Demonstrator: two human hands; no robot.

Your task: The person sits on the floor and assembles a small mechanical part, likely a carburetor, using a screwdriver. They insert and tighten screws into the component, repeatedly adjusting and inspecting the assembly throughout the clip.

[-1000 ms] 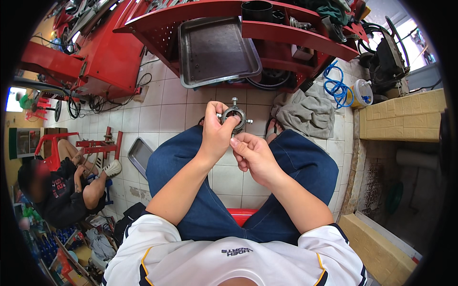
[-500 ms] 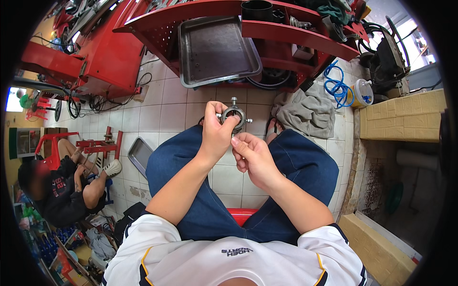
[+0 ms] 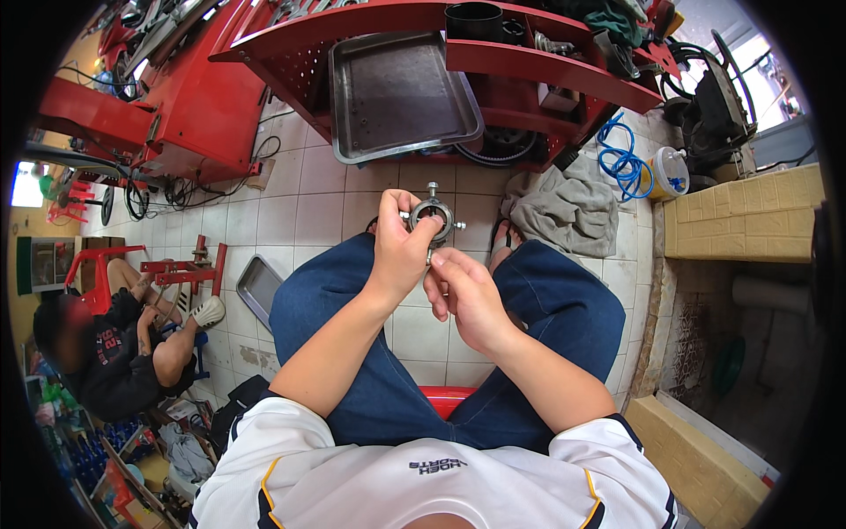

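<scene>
My left hand [image 3: 402, 242] is closed around the left side of a dark metal ring [image 3: 448, 214], its thumb lying across the opening. Bolts stick outward from the ring: one upper bolt [image 3: 433, 188] points away from me and a side bolt [image 3: 459, 226] points right. Just below the ring, my right hand [image 3: 467, 295] pinches the lower bolt [image 3: 430, 256] between thumb and forefinger, with the other fingers curled. Both hands are above the floor, between my knees. The fingers partly hide the ring's left edge and the lower bolt.
A large metal tray [image 3: 397, 97] rests on the red tool cart [image 3: 538, 66] ahead. On the floor lie a smaller tray [image 3: 257, 289], a grey cloth [image 3: 568, 212] and a coiled blue hose [image 3: 624, 159]. Another person [image 3: 110, 353] sits at the left. A yellowish ledge [image 3: 745, 216] stands right.
My right hand's fingers have shifted and rolled slightly at the lower bolt, and its wrist has turned a little. The left hand and ring stay almost in place.
</scene>
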